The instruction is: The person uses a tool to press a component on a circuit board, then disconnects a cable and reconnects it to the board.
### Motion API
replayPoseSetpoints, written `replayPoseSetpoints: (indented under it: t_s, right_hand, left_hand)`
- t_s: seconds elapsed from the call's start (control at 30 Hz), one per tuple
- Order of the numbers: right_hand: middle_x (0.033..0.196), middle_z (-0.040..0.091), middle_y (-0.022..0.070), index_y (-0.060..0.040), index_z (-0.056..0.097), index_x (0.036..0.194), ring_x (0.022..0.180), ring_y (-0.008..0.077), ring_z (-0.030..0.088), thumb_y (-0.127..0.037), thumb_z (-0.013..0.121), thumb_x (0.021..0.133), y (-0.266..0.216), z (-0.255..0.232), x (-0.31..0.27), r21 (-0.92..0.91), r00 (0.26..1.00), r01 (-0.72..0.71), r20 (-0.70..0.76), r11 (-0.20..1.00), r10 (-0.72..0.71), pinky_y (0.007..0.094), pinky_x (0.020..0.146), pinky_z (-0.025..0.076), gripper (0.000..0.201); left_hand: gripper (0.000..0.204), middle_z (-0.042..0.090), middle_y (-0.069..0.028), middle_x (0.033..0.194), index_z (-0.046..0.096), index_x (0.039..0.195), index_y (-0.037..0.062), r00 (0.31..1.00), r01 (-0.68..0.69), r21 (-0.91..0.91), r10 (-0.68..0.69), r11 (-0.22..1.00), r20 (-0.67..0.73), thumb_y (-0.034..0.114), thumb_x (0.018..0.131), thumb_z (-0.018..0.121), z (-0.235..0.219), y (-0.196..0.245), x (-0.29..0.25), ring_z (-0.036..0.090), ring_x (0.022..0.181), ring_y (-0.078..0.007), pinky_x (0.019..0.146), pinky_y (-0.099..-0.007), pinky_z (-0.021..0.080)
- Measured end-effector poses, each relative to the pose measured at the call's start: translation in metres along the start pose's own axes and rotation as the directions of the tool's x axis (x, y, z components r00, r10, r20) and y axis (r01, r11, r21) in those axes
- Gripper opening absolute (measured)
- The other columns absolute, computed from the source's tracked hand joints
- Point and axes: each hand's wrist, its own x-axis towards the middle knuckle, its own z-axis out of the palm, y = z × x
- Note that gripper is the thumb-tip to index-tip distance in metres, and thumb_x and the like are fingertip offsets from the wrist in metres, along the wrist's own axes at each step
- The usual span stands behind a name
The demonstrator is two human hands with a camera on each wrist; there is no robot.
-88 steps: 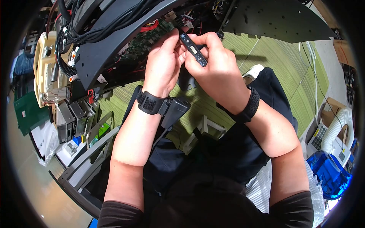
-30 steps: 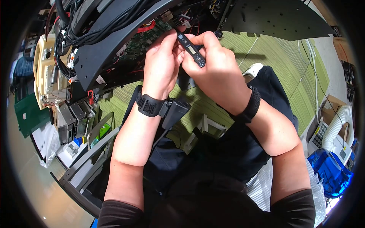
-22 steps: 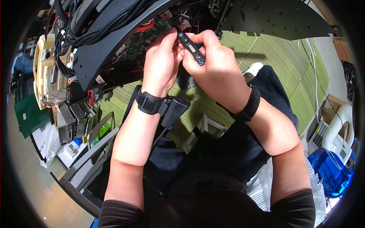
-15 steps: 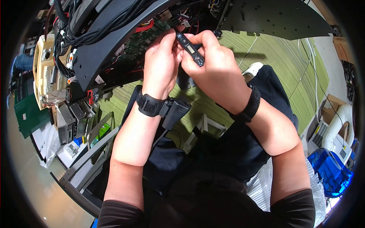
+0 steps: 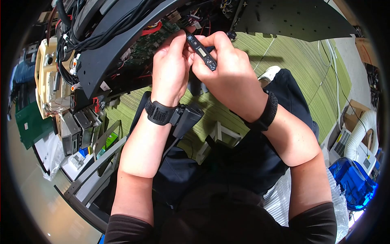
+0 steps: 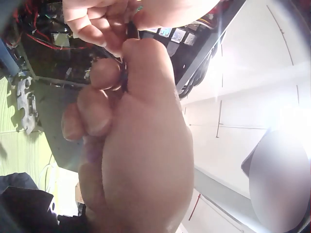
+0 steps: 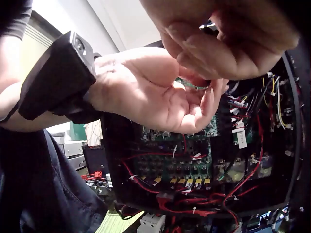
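Note:
In the head view my right hand (image 5: 231,73) holds a slim black bar-shaped device (image 5: 196,45) with a small pale display and round buttons on its face, gripped between thumb and curled fingers. My left hand (image 5: 170,67) meets the device's upper end, its fingers curled in. A narrow dark part (image 6: 125,80) shows between the left thumb and forefinger in the left wrist view; I cannot tell if it belongs to the device. Both hands are close together in front of an opened black housing (image 7: 286,160) with a green circuit board (image 7: 167,162) and red wires inside.
Black cables (image 5: 109,36) run over the housing's curved panel at upper left. A dark perforated panel (image 5: 296,20) stands out at upper right. Metal boxes (image 5: 71,132) are stacked at left. A blue translucent container (image 5: 352,185) and white hose (image 5: 362,134) are at right.
The black device and both hands have shifted slightly to the left in the head view. The grip of both hands looks the same, and the arms are almost still.

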Motion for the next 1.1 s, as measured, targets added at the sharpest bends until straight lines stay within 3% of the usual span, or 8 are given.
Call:
replayPoseSetpoints:
  t_s: [0.03, 0.17, 0.23, 0.53, 0.8, 1.1]
  right_hand:
    - [0.077, 0.062, 0.0251, 0.0058, 0.048, 0.103, 0.075, 0.0374, 0.064, -0.017, 0.059, 0.083, -0.001, -0.0014, 0.0003, 0.021, 1.0, -0.006, 0.028, 1.0, 0.006, 0.0411, 0.067, 0.052, 0.032]
    - [0.077, 0.062, 0.025, 0.006, 0.048, 0.103, 0.075, 0.0374, 0.064, -0.017, 0.059, 0.083, -0.0009, -0.0018, 0.001, 0.01, 0.999, -0.024, 0.038, 1.0, 0.024, 0.0409, 0.067, 0.052, 0.033]
    - [0.072, 0.063, 0.0116, 0.002, 0.052, 0.102, 0.064, 0.0166, 0.064, -0.012, 0.063, 0.082, 0.0013, 0.0005, 0.0001, -0.032, 1.0, -0.003, -0.023, 0.999, 0.002, 0.0276, 0.058, 0.049, 0.026]
    - [0.071, 0.063, 0.0116, 0.0022, 0.053, 0.101, 0.063, 0.0165, 0.063, -0.013, 0.063, 0.082, 0.0017, -0.0003, 0.0017, -0.046, 1.0, -0.01, -0.01, 0.999, 0.009, 0.0281, 0.058, 0.048, 0.026]
    - [0.071, 0.063, 0.0123, 0.0021, 0.053, 0.102, 0.061, 0.0181, 0.062, -0.014, 0.063, 0.082, -0.0002, -0.0013, 0.0015, -0.03, 0.999, -0.04, -0.004, 0.999, 0.04, 0.0291, 0.057, 0.048, 0.028]
    - [0.068, 0.062, 0.0125, 0.0017, 0.053, 0.102, 0.058, 0.0189, 0.062, -0.016, 0.063, 0.082, -0.0021, -0.0003, -0.0005, -0.038, 0.999, -0.042, -0.006, 0.998, 0.042, 0.0297, 0.054, 0.048, 0.028]
  left_hand:
    - [0.026, 0.065, -0.0129, 0.091, 0.056, 0.108, -0.0044, 1.0, 0.0, 0.0, 0.0, 1.0, 0.001, 0.016, 0.095, 0.046, -0.0002, -0.0001, 0.0006, 0.059, 0.073, -0.011, 0.067, -0.0221, 0.049]
    - [0.025, 0.065, -0.0131, 0.091, 0.056, 0.107, -0.0041, 1.0, 0.018, -0.021, -0.018, 1.0, 0.0, 0.015, 0.095, 0.046, -0.001, 0.0, 0.003, 0.059, 0.073, -0.0112, 0.067, -0.0221, 0.05]
    - [0.024, 0.064, -0.0132, 0.09, 0.056, 0.107, -0.004, 1.0, 0.024, -0.036, -0.024, 0.999, -0.002, 0.015, 0.095, 0.047, -0.0012, 0.0002, 0.0031, 0.059, 0.073, -0.0112, 0.067, -0.022, 0.049]
    - [0.024, 0.064, -0.0142, 0.093, 0.055, 0.107, -0.0042, 1.0, 0.03, -0.052, -0.03, 0.998, -0.004, 0.015, 0.095, 0.047, -0.0008, 0.0017, 0.0029, 0.059, 0.076, -0.0125, 0.068, -0.0226, 0.05]
    - [0.027, 0.063, -0.0159, 0.094, 0.054, 0.108, -0.0057, 0.999, 0.034, -0.043, -0.033, 0.998, 0.023, 0.017, 0.095, 0.047, -0.0015, 0.0027, 0.0024, 0.061, 0.082, -0.0161, 0.076, -0.0262, 0.052]
    - [0.026, 0.064, -0.0162, 0.092, 0.054, 0.106, -0.0058, 0.999, 0.032, -0.054, -0.03, 0.998, 0.034, 0.017, 0.095, 0.046, -0.0036, 0.001, 0.0037, 0.062, 0.08, -0.0172, 0.074, -0.0272, 0.053]
